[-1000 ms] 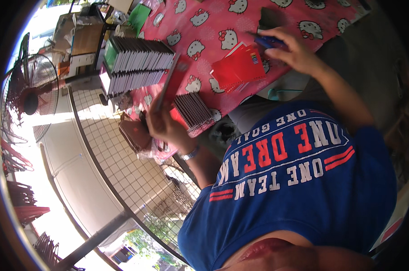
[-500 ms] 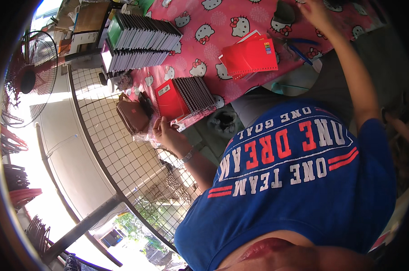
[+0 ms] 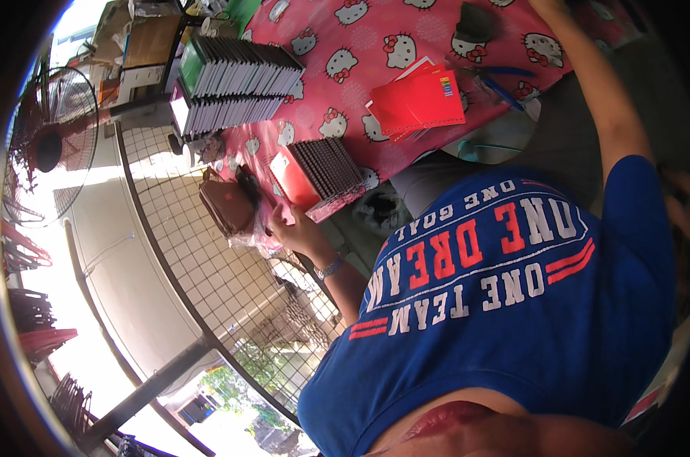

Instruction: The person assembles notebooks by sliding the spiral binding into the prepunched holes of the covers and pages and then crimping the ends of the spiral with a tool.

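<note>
A row of red spiral notebooks (image 3: 300,183) stands near the table's left front corner, dark bindings upward and a red cover facing left. At its near left corner is my left hand (image 3: 293,231), fingers loosely spread, with nothing visible in them. Whether a fingertip touches the notebooks I cannot tell. My right hand (image 3: 547,6) reaches to the far right of the table and is cut off by the top edge, its fingers out of sight. Between the arms lies a loose pile of red notebooks (image 3: 417,100) with a colourful mark on the top cover.
Two rows of notebooks (image 3: 234,84) with dark bindings stand at the far left of the pink patterned tablecloth (image 3: 349,91). A brown bag (image 3: 229,204) sits by the left corner. Blue scissors-like handles (image 3: 505,90) and a dark green object (image 3: 476,24) lie right. A fan (image 3: 49,148) stands left.
My right hand has moved farther away, mostly beyond the top edge. My left hand has shifted slightly right and nearer, its fingers spread. The row of red notebooks' cover looks narrower and more tilted.
</note>
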`<state>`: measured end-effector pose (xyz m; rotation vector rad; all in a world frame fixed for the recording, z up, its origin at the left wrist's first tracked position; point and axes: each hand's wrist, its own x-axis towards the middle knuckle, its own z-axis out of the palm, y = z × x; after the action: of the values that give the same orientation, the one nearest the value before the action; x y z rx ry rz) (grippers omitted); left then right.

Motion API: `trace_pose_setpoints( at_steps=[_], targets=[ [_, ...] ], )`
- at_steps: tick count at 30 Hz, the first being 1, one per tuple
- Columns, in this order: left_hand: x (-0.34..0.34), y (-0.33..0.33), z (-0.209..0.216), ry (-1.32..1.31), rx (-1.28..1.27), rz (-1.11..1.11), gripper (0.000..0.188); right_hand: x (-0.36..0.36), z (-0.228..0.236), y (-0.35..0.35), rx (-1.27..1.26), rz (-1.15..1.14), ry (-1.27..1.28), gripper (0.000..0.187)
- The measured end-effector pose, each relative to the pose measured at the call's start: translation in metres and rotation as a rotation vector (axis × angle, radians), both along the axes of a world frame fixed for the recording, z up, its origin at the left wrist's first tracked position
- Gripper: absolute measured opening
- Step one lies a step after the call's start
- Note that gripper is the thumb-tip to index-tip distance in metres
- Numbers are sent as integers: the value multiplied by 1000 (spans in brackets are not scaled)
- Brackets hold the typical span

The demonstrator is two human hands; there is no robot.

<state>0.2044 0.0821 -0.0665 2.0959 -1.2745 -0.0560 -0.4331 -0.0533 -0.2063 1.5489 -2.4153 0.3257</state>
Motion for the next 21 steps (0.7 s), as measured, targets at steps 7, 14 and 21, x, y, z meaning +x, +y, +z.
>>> trace_pose_setpoints(
  at_steps=[7, 14, 21],
  targets=[
    [-171, -30, 12, -397, -252, -1152, 37, 24, 57, 9, -342, 227, -169, 31],
    [-200, -39, 16, -420, -14, -1406, 25, 88, 136, 77, -327, 551, -541, 35],
    [-200, -52, 17, -471, -85, -1460, 18, 162, 110, 99, -209, 811, -815, 30]
  ],
)
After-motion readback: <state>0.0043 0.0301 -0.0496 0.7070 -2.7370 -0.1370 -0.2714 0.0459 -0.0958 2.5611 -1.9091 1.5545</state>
